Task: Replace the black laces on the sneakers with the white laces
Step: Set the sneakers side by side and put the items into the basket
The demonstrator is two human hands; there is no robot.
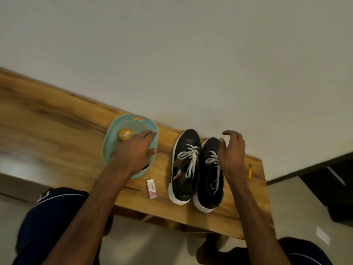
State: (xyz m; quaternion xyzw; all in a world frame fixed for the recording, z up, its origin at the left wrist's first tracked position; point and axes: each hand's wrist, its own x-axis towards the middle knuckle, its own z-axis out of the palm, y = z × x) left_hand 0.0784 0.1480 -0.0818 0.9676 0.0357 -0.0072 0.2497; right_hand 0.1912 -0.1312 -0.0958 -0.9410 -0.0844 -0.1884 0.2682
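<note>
1. Two black sneakers (196, 169) with white soles stand side by side on the wooden table (57, 123), toes toward the wall, touching each other.
2. Both carry white laces (191, 159) through the eyelets — ends loose, not tied.
3. Right hand (232, 152) hovers over the outer side of the right-hand sneaker, fingers spread and curled, holding nothing.
4. Left hand (136, 152) reaches into the teal basin (112, 142); fingers loosely extended, no grasp visible.
5. Inside the basin: a yellow round object (125, 135) just beside the fingers, and something dark under the wrist — cannot tell what.
6. A small white-and-pink packet (152, 188) lies between basin and sneakers.
7. A small yellow item (250, 170) lies near the table's right edge.
</note>
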